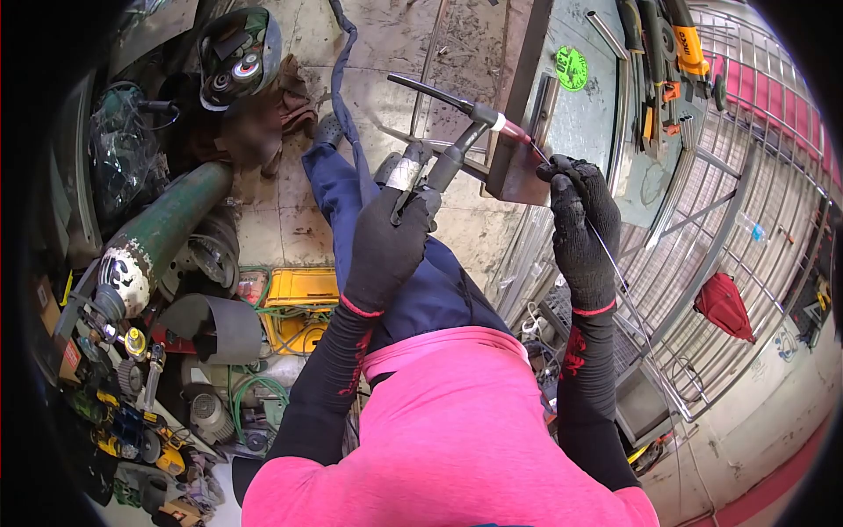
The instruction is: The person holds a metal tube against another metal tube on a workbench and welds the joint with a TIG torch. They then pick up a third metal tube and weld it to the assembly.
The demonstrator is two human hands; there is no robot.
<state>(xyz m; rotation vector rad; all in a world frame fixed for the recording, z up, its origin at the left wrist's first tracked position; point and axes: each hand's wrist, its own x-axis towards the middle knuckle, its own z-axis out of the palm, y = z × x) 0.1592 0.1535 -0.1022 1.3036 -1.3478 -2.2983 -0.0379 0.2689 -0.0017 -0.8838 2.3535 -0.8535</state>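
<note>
My left hand point(392, 241), in a black glove, is closed around the handle of a TIG torch point(454, 156). The torch has a long black back cap and a reddish nozzle that points right, toward the edge of a metal-topped bench point(587, 107). A dark piece wrapped in silver tape point(405, 173) sticks up beside the handle, against the same hand. Opposite, my gloved right hand point(584, 211) pinches a thin metal filler rod point(625, 285). One end of the rod shows by the nozzle, and its long tail runs down to the lower right.
Hand tools including an orange grinder point(689, 51) lie on the bench's far side. A wire rack point(729, 237) stands right, a red pouch point(725, 307) on it. Left are a green gas cylinder point(167, 228), a yellow case point(303, 290) and several power tools. A blue-sleeved cable point(341, 79) crosses the floor.
</note>
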